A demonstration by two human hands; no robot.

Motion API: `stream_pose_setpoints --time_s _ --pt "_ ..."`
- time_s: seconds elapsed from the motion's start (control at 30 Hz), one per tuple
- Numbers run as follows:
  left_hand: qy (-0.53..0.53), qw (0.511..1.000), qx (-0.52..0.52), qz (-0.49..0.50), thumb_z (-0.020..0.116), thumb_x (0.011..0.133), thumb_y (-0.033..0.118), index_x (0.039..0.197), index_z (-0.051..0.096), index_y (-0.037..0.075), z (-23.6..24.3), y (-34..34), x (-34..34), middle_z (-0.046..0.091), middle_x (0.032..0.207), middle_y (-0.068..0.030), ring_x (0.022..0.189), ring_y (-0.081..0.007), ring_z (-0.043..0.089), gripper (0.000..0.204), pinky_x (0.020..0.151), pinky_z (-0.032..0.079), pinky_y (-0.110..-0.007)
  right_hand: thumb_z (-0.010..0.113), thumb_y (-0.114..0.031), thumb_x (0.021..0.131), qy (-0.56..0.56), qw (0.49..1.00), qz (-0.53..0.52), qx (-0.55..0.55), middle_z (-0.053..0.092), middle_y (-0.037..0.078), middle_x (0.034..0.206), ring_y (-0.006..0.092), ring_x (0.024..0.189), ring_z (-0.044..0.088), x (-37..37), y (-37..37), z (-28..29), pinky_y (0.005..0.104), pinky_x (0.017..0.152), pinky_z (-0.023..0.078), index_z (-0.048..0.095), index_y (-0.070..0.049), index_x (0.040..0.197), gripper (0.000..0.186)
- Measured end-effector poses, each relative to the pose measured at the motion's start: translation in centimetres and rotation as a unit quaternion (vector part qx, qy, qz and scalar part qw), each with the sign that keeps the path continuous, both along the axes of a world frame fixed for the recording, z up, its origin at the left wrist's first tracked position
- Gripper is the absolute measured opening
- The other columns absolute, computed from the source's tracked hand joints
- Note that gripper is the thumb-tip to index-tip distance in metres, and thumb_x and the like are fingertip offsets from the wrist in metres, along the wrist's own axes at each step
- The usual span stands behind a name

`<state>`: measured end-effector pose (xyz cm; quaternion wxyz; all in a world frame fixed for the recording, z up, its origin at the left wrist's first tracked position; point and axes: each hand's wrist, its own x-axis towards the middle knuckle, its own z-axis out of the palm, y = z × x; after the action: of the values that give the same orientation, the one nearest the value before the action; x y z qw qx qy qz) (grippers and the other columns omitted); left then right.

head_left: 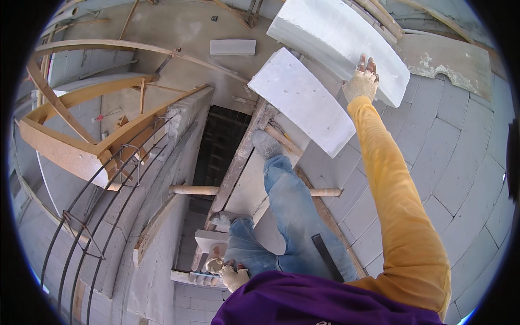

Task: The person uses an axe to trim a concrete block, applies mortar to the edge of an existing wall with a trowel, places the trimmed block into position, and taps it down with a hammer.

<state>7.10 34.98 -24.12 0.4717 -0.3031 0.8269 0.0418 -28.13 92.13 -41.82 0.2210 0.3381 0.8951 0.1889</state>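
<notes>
My right hand, in a pale fingerless glove, lies with fingers stretched out against the face of a large white block at the upper right. Just nearer is a second white block, its face pitted with a few small holes. Low at my left side is my left hand, gloved the same way. Its fingers are curled, beside a small beige rounded thing; what they hold, if anything, I cannot make out.
My feet stand on a narrow plank platform with a dark gap on its left. Wooden poles cross beneath. A rebar cage and timber frame are at left. A block wall rises at right; a small white block lies farther off.
</notes>
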Motion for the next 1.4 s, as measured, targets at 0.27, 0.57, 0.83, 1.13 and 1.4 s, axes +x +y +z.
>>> stream_pose_setpoints --time_s 0.27,0.57,0.83,1.13,1.4 --pt "-0.061 0.998 0.016 0.012 0.083 0.071 0.027 0.118 0.072 0.009 -4.1 -3.7 3.7 0.068 0.118 -0.0178 0.113 -0.0380 0.063 0.051 0.100 0.051 -0.044 0.066 -0.041 0.098 -0.013 0.993 0.065 0.093 0.014 0.005 0.174 0.0270 0.160 0.014 -2.1 3.2 -6.3 0.0484 0.128 0.018 0.007 -0.038 0.167 0.090" --pt "-0.028 0.999 0.004 0.023 0.080 0.076 0.022 0.112 0.072 0.006 -3.8 -3.6 3.5 0.069 0.113 -0.0192 0.109 -0.0398 0.064 0.041 0.096 0.051 -0.046 0.072 -0.032 0.091 0.039 0.994 0.088 0.051 0.027 0.006 0.169 0.0287 0.156 0.025 -2.6 4.1 -5.1 0.0462 0.123 0.028 0.017 -0.033 0.166 0.094" --pt "0.081 0.995 -0.038 0.031 0.077 0.080 0.017 0.107 0.072 0.003 -0.7 1.1 0.0 0.068 0.107 -0.0210 0.105 -0.0419 0.064 0.030 0.093 0.051 -0.049 0.087 -0.027 0.079 0.034 0.990 0.131 -0.029 0.047 0.013 0.156 0.0304 0.144 0.047 -6.0 7.1 4.1 0.0428 0.116 0.043 0.032 -0.013 0.160 0.099" --pt "0.073 0.994 0.024 0.081 0.076 0.081 0.016 0.102 0.074 0.002 0.1 0.6 0.2 0.071 0.103 -0.0207 0.102 -0.0395 0.067 0.025 0.092 0.052 -0.047 0.091 -0.028 0.072 -0.070 0.967 0.087 -0.229 0.066 0.027 0.127 0.0408 0.114 0.068 -5.0 1.7 15.8 0.0429 0.100 0.055 0.037 0.003 0.152 0.101" --pt "0.066 0.986 0.042 0.151 0.076 0.083 0.017 0.107 0.074 0.002 1.8 0.3 2.3 0.073 0.104 -0.0209 0.099 -0.0391 0.070 0.029 0.090 0.055 -0.046 0.089 -0.030 0.076 -0.130 0.942 0.039 -0.308 0.058 0.025 0.141 0.0393 0.127 0.061 1.2 -9.0 11.2 0.0408 0.108 0.050 0.037 0.007 0.151 0.098"
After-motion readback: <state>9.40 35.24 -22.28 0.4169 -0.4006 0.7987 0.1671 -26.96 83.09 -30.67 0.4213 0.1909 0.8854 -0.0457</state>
